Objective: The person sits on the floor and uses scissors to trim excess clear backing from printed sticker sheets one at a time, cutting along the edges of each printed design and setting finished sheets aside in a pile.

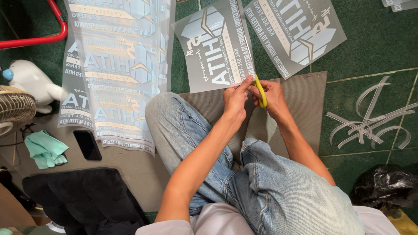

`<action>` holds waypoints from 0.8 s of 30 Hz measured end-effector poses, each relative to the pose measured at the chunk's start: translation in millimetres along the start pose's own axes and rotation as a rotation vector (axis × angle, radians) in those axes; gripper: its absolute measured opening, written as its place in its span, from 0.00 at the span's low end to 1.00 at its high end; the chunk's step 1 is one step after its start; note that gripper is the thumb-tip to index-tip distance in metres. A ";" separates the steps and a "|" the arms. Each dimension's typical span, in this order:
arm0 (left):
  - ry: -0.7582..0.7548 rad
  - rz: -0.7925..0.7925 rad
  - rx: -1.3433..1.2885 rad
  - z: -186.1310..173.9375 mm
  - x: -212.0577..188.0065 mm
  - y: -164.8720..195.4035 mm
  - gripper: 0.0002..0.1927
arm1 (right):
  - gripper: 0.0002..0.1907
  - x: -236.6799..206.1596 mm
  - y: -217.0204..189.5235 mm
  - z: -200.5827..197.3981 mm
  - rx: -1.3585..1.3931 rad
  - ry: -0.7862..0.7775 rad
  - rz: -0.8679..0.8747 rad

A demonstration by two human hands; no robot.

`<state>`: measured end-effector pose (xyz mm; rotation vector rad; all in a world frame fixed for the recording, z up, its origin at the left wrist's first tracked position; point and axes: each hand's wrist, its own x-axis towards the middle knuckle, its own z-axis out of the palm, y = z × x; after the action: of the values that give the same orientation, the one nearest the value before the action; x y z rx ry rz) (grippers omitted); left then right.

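I sit cross-legged on the floor in blue jeans. My right hand (pixel 271 96) grips yellow-handled scissors (pixel 261 92) at the right edge of a grey transfer film sheet (pixel 213 43) printed with mirrored white lettering and a logo. My left hand (pixel 236 96) pinches the lower right corner of that sheet, right beside the scissors. The scissor blades are hidden by my fingers. A second similar sheet (pixel 294 30) lies just to the right, apart from both hands.
A long strip of several uncut printed films (pixel 115 65) lies at left. A brown mat (pixel 305 100) is under my hands. Cut-off film scraps (pixel 370 122) lie right, with a black plastic bag (pixel 383 187) below. At far left: a black phone (pixel 87 144), teal cloth (pixel 43 149), fan (pixel 15 106).
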<state>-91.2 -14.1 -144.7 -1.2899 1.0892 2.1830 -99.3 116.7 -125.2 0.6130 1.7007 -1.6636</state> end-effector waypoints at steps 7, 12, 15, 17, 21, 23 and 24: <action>0.015 -0.024 -0.005 -0.5 -6.3 -4.6 0.12 | 0.13 7.6 4.9 -4.3 0.049 -0.013 -0.006; -0.010 -0.026 -0.037 -0.5 -10.1 -4.9 0.11 | 0.13 11.3 6.6 -1.5 0.063 -0.005 -0.038; -0.031 -0.005 -0.054 0.6 -12.3 -3.9 0.11 | 0.13 12.3 5.7 -0.6 0.049 0.009 -0.044; -0.026 -0.010 -0.055 1.1 -14.2 -3.4 0.11 | 0.13 13.2 4.4 -0.7 0.048 0.008 -0.049; -0.006 -0.032 -0.053 1.3 -17.5 -2.8 0.12 | 0.11 14.7 1.9 -1.3 0.057 -0.001 -0.047; -0.004 -0.032 -0.058 1.3 -18.0 -1.8 0.12 | 0.11 15.0 1.4 -1.2 0.061 0.003 -0.040; -0.003 -0.033 -0.060 1.3 -18.3 -1.3 0.12 | 0.11 15.2 1.2 -0.9 0.062 0.007 -0.035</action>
<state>-81.8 -11.2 -129.2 -1.3197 1.0018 2.2082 -108.7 115.8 -137.3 0.6225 1.6790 -1.7469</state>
